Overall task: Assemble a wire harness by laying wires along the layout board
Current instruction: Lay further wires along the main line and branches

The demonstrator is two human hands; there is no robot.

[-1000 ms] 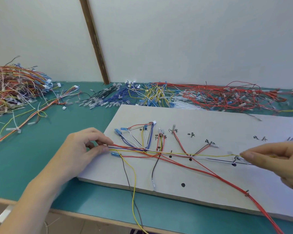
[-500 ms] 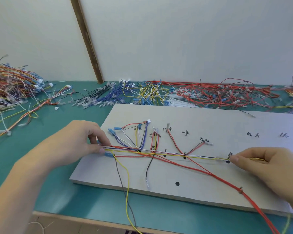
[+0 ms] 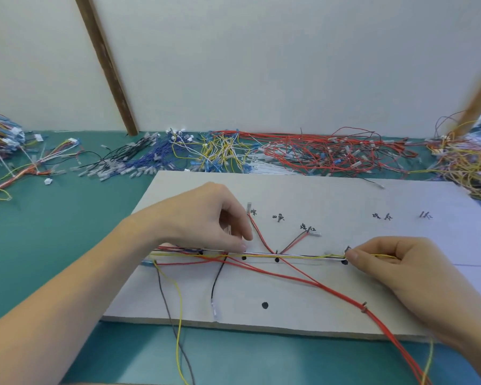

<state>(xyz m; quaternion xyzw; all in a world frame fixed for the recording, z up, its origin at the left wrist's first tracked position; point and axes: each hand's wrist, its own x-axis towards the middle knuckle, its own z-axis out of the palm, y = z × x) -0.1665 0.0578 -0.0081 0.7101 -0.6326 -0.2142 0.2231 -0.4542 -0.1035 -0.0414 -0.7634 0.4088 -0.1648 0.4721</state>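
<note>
Pinching the wire bundle [image 3: 289, 256], left hand [image 3: 206, 220] and right hand [image 3: 395, 262] curled on the board [image 3: 345, 198]

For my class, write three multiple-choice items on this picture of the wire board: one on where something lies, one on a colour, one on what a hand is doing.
1. Where is the big heap of red wires?
A. beyond the board's far edge
B. on the near table edge
C. in the left hand

2. What colour is the table?
A. brown
B. green
C. white

3. What is the right hand doing?
A. lying flat and open
B. pinching the yellow wire
C. gripping the wooden post

Key: 1 A, the heap lies behind the board, against the wall. 2 B, green shows all round the board. 3 B, thumb and finger close on the wire.
</note>
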